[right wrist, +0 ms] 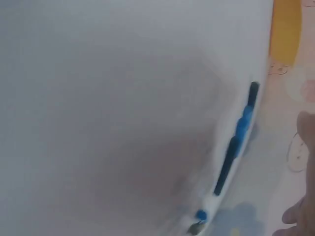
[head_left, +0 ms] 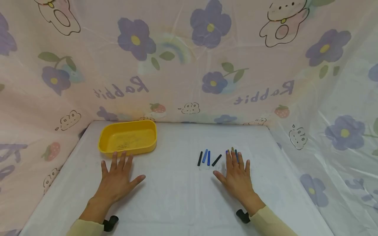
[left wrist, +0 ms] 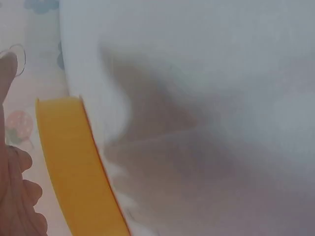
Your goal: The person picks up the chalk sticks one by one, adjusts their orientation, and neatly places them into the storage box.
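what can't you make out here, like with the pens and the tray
- Pens under the right hand, head view: fingers cover all but the tips, so their count and colours are unclear.
- Marks inside the yellow tray, head view: too small to read.
- Tray, left wrist view: only a blurred wall strip; the bottom edge cuts it off.
- Pens, right wrist view: blurred into one streak.

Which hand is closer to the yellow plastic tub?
Left. The left hand lies flat just in front of the yellow plastic tub, fingertips almost at its rim. The right hand rests far off by the pens.
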A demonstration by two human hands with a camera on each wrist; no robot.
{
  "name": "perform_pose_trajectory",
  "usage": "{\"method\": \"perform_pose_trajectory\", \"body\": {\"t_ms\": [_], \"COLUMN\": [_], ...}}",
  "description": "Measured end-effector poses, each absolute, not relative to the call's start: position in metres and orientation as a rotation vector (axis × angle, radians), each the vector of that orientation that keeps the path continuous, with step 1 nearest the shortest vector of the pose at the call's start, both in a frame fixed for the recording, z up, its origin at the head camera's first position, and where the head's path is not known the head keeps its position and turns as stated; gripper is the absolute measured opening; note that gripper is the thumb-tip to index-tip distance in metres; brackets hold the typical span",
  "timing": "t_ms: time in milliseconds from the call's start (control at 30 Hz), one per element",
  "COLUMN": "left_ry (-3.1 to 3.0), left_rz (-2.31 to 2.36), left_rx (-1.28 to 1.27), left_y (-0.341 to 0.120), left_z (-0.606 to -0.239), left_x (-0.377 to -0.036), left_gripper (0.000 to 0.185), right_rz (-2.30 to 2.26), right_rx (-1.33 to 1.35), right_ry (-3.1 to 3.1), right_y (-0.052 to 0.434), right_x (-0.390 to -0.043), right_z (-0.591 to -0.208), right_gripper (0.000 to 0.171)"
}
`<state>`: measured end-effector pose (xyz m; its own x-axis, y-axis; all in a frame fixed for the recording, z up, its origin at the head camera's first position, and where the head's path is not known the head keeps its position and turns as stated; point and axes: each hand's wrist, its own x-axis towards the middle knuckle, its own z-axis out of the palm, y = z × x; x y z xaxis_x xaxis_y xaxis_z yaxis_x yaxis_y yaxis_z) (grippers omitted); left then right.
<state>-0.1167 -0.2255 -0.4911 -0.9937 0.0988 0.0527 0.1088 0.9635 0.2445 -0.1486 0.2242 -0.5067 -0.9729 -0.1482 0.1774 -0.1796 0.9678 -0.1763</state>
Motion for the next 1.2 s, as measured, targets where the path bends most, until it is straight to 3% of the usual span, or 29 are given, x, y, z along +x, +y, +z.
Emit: {"method": "perform_pose_trajectory", "body": {"t_ms": [200, 433, 700, 1200], "left_ry": [-3.023, -3.012, -3.069, -3.184], "left_rz": [-0.422, -0.433, -0.462, -0.663], "left_rx": [-0.128, -0.051, 0.014, 0.137], "left_y": [-0.241, -0.271, -0.301, -0.329], "left_z": [-0.482, -0.462, -0.461, -0.479], "left_x": [-0.125, -0.146, -0.173, -0.191], "left_gripper": [0.104, 0.100, 0.103, 0.104], "right_rz": [0.298, 0.218, 0.076, -0.041], "right_rx": [0.358, 0.644, 0.842, 0.952], "right_ry": [-2.936, -2.900, -3.001, -3.121], "right_y": [0.183, 0.100, 0.022, -0.029], "right_x": [-0.162, -0.184, -0.210, -0.231], "right_z": [-0.486, -0.462, -0.470, -0.482], "right_gripper": [0.095, 0.087, 0.089, 0.093]}}
